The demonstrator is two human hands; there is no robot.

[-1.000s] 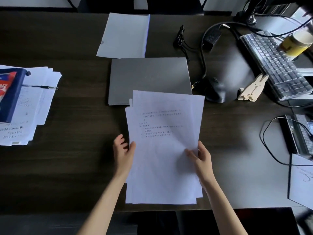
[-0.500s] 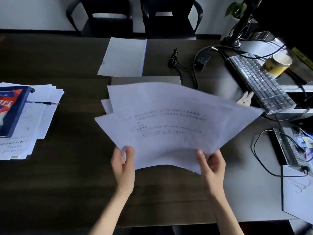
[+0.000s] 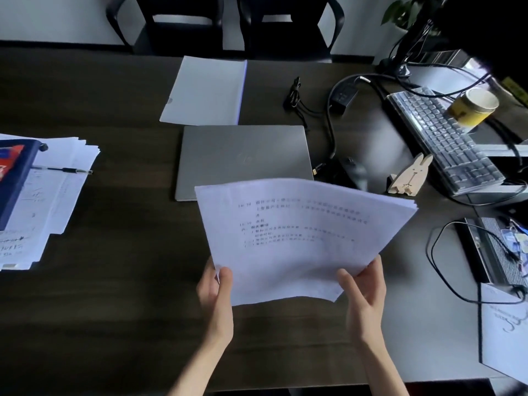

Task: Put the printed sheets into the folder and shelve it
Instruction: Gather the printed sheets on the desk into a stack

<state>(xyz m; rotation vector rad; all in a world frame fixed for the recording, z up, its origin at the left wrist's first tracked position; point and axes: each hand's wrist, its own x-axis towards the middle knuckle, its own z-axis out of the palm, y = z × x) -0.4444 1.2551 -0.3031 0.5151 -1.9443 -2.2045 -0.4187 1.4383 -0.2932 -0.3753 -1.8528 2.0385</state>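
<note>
Sheets (image 3: pixel 300 241) fan upward from both hands' grip.

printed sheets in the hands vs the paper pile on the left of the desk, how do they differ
The printed sheets are lifted off the desk, held by both hands, and bowed; the paper pile lies flat, splayed. The sheets carry nothing, while the pile bears a pen and a blue book. Both are white.

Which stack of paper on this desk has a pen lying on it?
The loose pile at the desk's left edge, pen across it; the printed sheets are held in both hands.
</note>
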